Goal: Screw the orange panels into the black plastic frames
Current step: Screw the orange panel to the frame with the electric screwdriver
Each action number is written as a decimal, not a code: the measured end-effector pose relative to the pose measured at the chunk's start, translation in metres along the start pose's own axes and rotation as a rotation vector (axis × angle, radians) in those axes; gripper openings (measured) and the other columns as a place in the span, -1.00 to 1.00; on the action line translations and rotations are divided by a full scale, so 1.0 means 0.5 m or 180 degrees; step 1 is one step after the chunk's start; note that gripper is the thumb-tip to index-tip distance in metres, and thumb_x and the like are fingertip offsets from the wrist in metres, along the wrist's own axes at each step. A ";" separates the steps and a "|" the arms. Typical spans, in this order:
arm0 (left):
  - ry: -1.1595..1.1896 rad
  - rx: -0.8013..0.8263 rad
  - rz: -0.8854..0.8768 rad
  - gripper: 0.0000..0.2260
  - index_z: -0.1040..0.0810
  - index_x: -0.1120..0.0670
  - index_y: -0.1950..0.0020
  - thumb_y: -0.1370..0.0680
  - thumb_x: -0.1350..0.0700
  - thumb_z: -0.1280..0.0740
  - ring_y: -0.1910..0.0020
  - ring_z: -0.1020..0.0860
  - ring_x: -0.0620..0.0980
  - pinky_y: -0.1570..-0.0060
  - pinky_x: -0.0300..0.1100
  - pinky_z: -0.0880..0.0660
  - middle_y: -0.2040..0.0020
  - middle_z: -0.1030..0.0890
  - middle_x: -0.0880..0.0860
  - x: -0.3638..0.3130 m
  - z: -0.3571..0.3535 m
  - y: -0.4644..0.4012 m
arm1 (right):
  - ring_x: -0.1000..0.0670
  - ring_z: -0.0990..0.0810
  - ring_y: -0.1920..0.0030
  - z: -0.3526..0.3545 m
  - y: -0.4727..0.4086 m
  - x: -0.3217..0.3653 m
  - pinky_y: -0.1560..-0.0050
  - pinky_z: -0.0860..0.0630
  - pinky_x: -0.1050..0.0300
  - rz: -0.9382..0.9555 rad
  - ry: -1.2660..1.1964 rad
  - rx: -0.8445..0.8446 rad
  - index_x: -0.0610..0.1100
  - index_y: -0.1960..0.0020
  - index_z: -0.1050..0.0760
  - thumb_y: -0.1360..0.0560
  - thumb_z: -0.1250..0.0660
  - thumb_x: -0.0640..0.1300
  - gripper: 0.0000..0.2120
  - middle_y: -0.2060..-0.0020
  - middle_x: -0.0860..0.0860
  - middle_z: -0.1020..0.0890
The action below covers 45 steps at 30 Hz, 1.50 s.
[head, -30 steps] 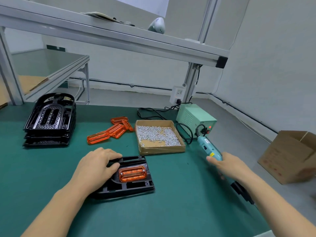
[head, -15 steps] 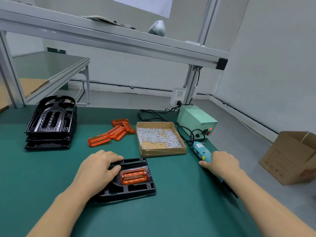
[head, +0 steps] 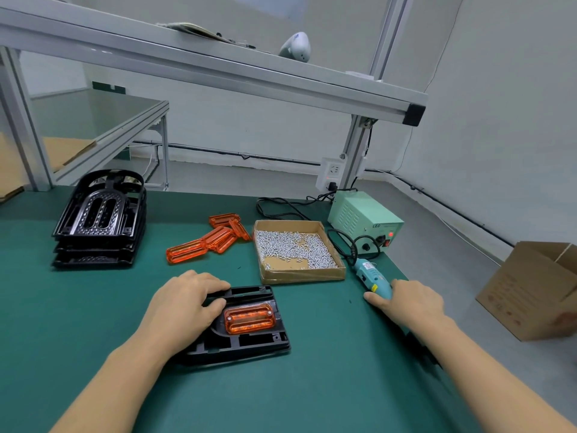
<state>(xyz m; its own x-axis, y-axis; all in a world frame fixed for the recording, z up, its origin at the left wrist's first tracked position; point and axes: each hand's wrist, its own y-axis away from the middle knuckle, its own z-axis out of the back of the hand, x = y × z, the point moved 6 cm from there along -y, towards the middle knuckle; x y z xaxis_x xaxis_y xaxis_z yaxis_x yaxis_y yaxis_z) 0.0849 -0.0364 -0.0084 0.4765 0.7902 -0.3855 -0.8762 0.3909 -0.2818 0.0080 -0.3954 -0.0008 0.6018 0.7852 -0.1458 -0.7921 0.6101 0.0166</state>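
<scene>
Right hand (head: 409, 300) fingers wrap the driver (head: 373, 278), lying on the surface, long axis pointing away; frame (head: 249, 342) lies leftward, left hand (head: 184, 304) fingers flat on it.

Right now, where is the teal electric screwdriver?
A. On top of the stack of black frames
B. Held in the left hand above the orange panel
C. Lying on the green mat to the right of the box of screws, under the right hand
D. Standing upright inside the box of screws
C: the teal screwdriver lies on the green mat right of the screw box, with the right hand resting on its near end.
</scene>
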 end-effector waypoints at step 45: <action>0.0057 -0.0125 -0.0054 -0.68 -0.50 -0.13 -0.31 -0.56 -0.08 -0.26 -0.15 -0.46 -0.05 -0.16 -0.16 -0.36 -0.15 -0.59 -0.10 -0.006 0.009 0.006 | 0.05 -0.22 -0.48 0.048 0.185 0.402 -0.43 -0.14 0.21 0.3302 -0.1189 -0.0329 -0.07 -0.53 -0.19 -0.67 -0.08 -0.16 -0.57 -0.49 0.03 -0.29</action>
<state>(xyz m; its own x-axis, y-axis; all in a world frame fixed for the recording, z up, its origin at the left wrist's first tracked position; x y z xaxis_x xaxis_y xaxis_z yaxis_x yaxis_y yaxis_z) 0.0804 -0.0355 -0.0041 0.4928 0.7749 -0.3959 -0.8647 0.3851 -0.3224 0.0580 -0.1785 -0.0047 -0.3798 0.9034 0.1991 -0.9240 -0.3605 -0.1273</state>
